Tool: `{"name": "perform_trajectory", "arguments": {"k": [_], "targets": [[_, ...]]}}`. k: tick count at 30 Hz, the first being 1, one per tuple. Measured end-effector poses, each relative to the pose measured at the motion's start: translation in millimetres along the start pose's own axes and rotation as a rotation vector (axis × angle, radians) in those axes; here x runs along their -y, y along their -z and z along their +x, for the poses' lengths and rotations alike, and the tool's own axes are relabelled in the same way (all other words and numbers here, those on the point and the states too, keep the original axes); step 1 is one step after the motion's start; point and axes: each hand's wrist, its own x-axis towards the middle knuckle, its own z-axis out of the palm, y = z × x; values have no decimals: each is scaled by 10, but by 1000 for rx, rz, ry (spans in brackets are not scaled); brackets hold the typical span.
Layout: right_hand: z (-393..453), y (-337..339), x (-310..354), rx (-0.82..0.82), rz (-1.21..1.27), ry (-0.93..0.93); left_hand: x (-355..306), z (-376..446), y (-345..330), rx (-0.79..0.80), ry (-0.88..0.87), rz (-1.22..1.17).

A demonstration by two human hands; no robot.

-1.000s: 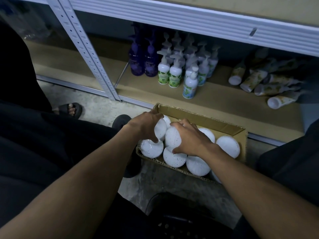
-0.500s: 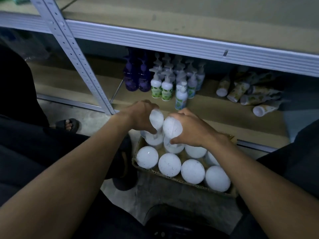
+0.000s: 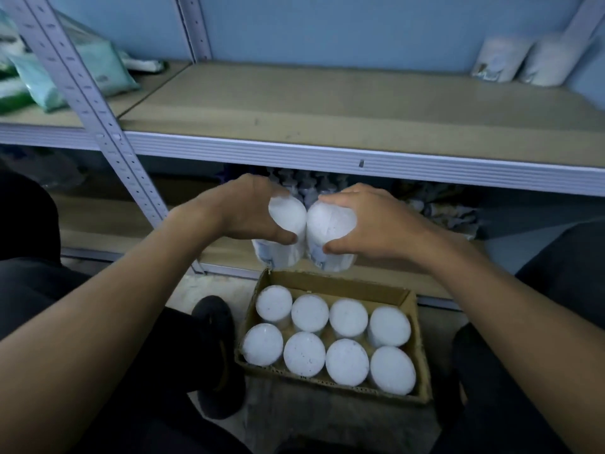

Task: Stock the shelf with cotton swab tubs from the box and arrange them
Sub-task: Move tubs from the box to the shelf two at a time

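Note:
My left hand (image 3: 240,213) grips one white-lidded cotton swab tub (image 3: 284,224). My right hand (image 3: 376,224) grips a second tub (image 3: 330,229). The two tubs touch side by side, held upright in the air above the far edge of the cardboard box (image 3: 419,365). Several more tubs (image 3: 304,353) with round white lids stand in two rows inside the box on the floor. The middle shelf (image 3: 311,103), a bare tan board, lies just beyond and above my hands.
A perforated metal upright (image 3: 98,126) stands at left. Green packets (image 3: 49,80) lie on the shelf's left bay, and white pouches (image 3: 517,60) stand at the back right. Pump bottles (image 3: 307,188) fill the lower shelf behind my hands. A black shoe (image 3: 212,352) sits beside the box.
Both hands have lifted their tubs out of the box and up toward the middle shelf. The view has tilted upward, showing that shelf.

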Motion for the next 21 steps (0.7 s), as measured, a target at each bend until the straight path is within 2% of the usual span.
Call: {"name": "perform_trajectory", "arguments": {"k": [3,8,14,21], "targets": [[-95,252,30,-50,-3,7,-157,-24,250,-23,-51,25],[-201,692,-7,-187,10,-54,-407,37,609,-148,-124,79],[-247,1244,-162,-333,-63,-60,-787,292,1114,-180,-160,183],[-96,1615,-448,-442,-104,-147,-1172,769,1494,-188,-178,197]]}}
